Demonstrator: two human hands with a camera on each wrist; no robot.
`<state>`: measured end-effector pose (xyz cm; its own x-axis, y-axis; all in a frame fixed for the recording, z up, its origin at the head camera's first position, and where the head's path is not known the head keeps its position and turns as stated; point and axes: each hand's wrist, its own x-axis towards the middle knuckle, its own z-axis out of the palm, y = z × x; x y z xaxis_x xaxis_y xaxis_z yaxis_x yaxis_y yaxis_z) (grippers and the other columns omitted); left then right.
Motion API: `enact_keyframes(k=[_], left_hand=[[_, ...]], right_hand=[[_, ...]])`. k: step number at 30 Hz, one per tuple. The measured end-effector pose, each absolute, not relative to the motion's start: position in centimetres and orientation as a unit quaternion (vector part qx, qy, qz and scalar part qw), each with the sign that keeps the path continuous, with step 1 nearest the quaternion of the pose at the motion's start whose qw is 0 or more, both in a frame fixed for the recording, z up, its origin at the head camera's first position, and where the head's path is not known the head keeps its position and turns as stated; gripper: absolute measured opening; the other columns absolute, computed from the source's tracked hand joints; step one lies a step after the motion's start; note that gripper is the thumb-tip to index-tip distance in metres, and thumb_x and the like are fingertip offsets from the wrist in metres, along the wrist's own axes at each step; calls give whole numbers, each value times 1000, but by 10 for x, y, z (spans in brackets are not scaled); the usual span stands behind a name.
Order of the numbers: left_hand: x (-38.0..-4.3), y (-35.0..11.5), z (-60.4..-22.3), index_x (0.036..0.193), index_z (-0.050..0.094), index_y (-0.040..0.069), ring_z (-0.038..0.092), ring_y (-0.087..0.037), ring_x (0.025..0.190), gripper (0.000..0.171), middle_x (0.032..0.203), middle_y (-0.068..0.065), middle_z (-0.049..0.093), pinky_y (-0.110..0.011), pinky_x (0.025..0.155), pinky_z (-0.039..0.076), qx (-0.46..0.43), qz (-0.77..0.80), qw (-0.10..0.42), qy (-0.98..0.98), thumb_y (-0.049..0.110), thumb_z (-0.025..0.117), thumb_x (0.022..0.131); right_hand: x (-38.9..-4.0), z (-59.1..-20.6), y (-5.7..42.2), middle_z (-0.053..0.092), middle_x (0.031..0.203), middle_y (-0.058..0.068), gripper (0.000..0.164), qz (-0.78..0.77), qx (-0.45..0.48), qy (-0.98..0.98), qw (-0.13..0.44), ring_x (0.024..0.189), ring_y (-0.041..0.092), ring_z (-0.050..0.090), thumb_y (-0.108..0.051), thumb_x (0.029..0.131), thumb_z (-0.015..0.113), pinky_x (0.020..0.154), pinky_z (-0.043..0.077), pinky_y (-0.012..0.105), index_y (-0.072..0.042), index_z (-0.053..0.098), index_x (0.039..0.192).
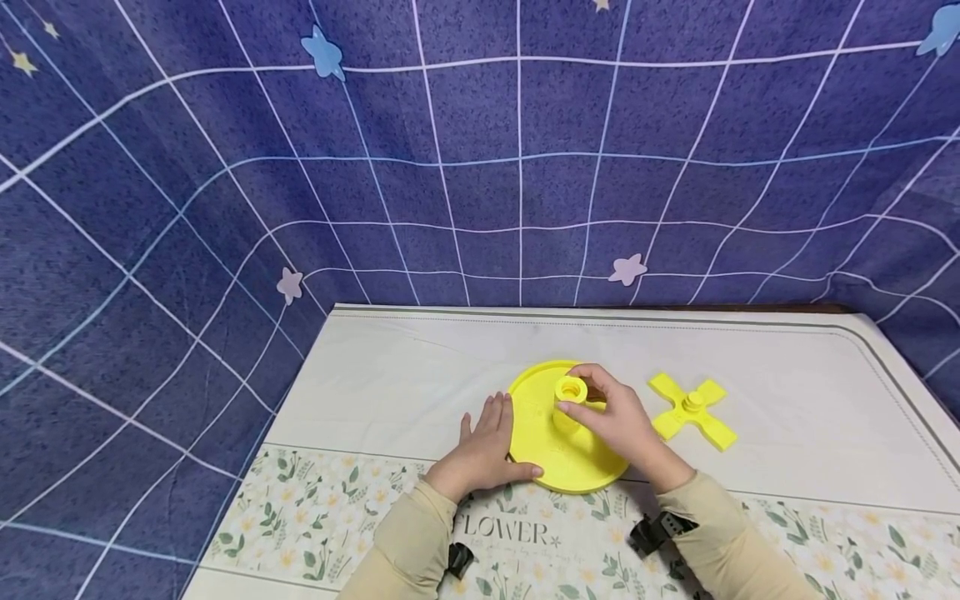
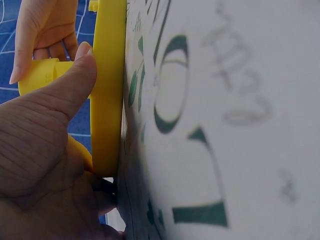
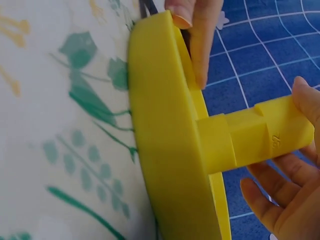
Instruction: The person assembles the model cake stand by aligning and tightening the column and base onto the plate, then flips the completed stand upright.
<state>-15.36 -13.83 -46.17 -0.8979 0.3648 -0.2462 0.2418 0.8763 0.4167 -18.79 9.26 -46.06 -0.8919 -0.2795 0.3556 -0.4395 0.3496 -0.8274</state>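
Note:
A round yellow tray [image 1: 536,425] with a raised rim lies flat on the table. My left hand [image 1: 483,454] rests at its left side, fingers straight along the edge and thumb on the near rim. A yellow hollow post [image 1: 567,423] stands upright near the tray's middle, narrower toward its foot in the right wrist view. My right hand [image 1: 622,421] pinches the post's upper end between thumb and fingers. In the left wrist view the left thumb [image 2: 75,80] lies over the rim. Whether the post is fixed to the tray I cannot tell.
A yellow four-armed cross piece [image 1: 693,402] with a round peg at its centre lies right of the tray. The white tablecloth [image 1: 420,367] has a floral band [image 1: 330,500] along the near side. Blue curtain [image 1: 480,192] hangs behind and at the left.

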Motion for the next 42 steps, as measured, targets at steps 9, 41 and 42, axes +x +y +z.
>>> enact_keyframes(k=[9, 41, 42], left_hand=[[-153, -139, -462, 155, 1, -2, -1, -32, 148, 116, 162, -19, -2, -60, 114, 1, 159, 193, 162, 955, 64, 64, 83], [-154, -139, -462, 155, 1, -3, -2, -32, 148, 116, 162, -19, -2, -60, 114, 1, 162, 195, 164, 953, 63, 64, 84], [-154, -139, -462, 154, 1, -3, -2, -32, 148, 116, 162, -19, -2, -60, 114, 1, 162, 195, 164, 953, 63, 64, 84]], right_hand=[[-183, -463, 86, 66, 103, 1, 41, 504, 190, -834, 119, 94, 17, 62, -24, 82, 80, 86, 52, 41, -15, 57, 114], [-194, -455, 102, 59, 131, 15, 39, 534, 292, -793, 27, 112, 29, 61, -9, 94, 64, 92, 51, 41, -1, 57, 132], [-194, -456, 102, 61, 128, 13, 39, 533, 287, -795, 31, 110, 28, 62, -10, 93, 66, 91, 52, 41, -2, 59, 130]])
